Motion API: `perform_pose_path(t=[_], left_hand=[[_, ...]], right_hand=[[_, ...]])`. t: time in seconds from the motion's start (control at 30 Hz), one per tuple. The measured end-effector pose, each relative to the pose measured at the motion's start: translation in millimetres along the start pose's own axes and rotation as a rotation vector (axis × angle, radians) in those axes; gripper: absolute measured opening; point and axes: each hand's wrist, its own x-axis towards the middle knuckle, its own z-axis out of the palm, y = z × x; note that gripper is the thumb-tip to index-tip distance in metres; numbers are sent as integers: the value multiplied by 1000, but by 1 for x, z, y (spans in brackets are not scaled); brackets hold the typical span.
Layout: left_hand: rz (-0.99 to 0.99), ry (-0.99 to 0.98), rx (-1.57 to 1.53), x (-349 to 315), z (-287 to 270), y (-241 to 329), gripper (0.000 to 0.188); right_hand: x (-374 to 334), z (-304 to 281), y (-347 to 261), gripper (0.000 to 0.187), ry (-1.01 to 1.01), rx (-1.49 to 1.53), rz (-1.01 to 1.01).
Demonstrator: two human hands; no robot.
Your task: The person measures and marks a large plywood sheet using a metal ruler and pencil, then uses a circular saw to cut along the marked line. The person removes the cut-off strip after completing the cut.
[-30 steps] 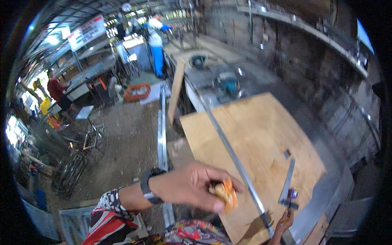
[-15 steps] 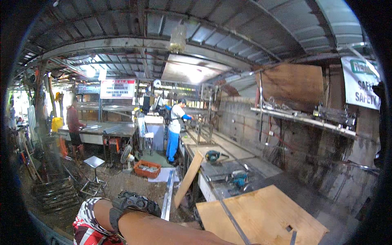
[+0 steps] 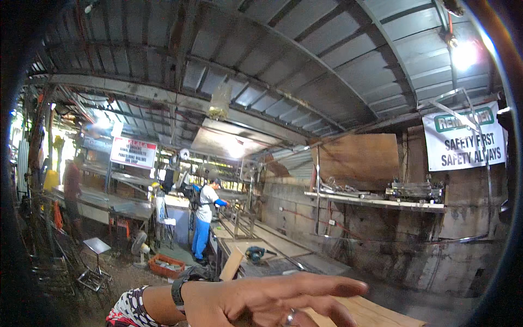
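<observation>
My left hand (image 3: 267, 300) reaches in from the lower edge, with a black watch (image 3: 178, 294) on the wrist and a ring on one finger. Its fingers are stretched out to the right and hold nothing that I can see. Beneath and beyond the fingertips, part of a plywood sheet (image 3: 376, 313) shows; the hand hides the rest. Past the hand, a teal power tool (image 3: 255, 253) lies on the long workbench (image 3: 283, 245). A wooden plank (image 3: 232, 265) leans at the bench's near left side. My right hand is out of view.
A person (image 3: 202, 218) in blue trousers stands at the bench's far end; another (image 3: 73, 185) is by the left table (image 3: 125, 207). An orange crate (image 3: 166, 266), a fan (image 3: 140, 245) and a metal stand (image 3: 97, 246) are on the floor. A loaded shelf (image 3: 376, 201) runs along the right wall.
The view has tilted up and swung right. My left hand, earlier below the picture's edge, now shows with its fingers extended, covering the near bench and the second power tool.
</observation>
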Motion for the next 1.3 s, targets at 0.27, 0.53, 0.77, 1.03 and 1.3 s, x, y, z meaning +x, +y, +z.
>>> perform_pose_path(t=[0.27, 0.53, 0.77, 1.03, 1.3], left_hand=[[11, 1802, 475, -264, -14, -208, 48], [-2092, 1048, 247, -518, 279, -644, 58], [-2033, 1281, 373, -435, 345, -717, 44], [-1685, 1575, 103, -480, 196, -640, 40], [-1612, 1178, -71, -488, 77, -750, 37]], right_hand=[[-91, -68, 46, 29, 258, -163, 58], [-232, -180, 111, 38, 805, -630, -31], [-316, -243, 171, 31, 598, -855, 326], [-349, -275, 252, 34, 883, 318, -189], [-237, -103, 148, 35, 883, -509, 582]])
